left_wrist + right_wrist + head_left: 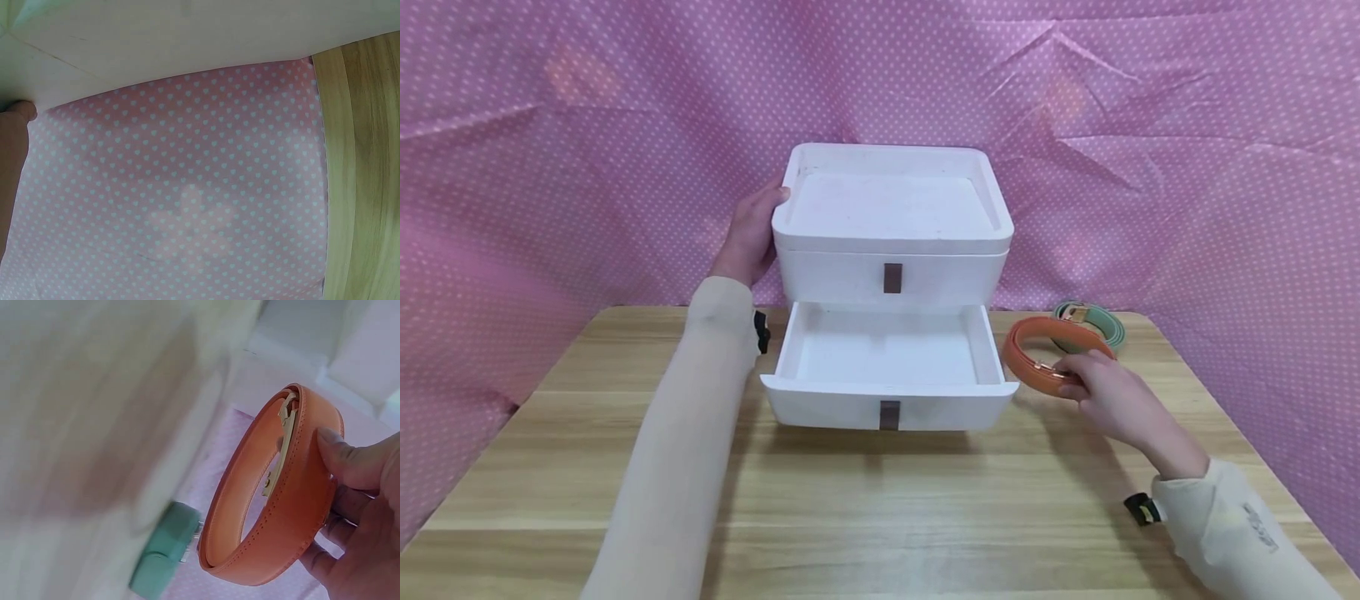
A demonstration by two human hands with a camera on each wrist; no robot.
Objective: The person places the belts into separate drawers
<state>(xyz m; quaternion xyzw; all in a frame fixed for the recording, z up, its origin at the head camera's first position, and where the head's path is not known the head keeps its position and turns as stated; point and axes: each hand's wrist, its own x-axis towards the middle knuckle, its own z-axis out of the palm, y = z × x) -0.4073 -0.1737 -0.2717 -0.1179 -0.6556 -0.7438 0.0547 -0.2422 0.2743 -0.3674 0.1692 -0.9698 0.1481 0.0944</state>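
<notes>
While your left hand (748, 236) touches the drawer unit's (831, 277) left side, finger curl cannot be told | your right hand (1122, 400) pinches the orange belt (287, 519) right of the unit | green belt (1112, 328): farther right

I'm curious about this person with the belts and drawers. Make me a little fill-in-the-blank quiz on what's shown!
1. The right hand holds a coiled belt coloured ____.
2. On the wooden table, the other belt is ____.
3. The white cabinet has its ____ drawer pulled open.
4. The hand touching the cabinet is the person's ____ one.

Missing words: orange; green; lower; left.
</notes>
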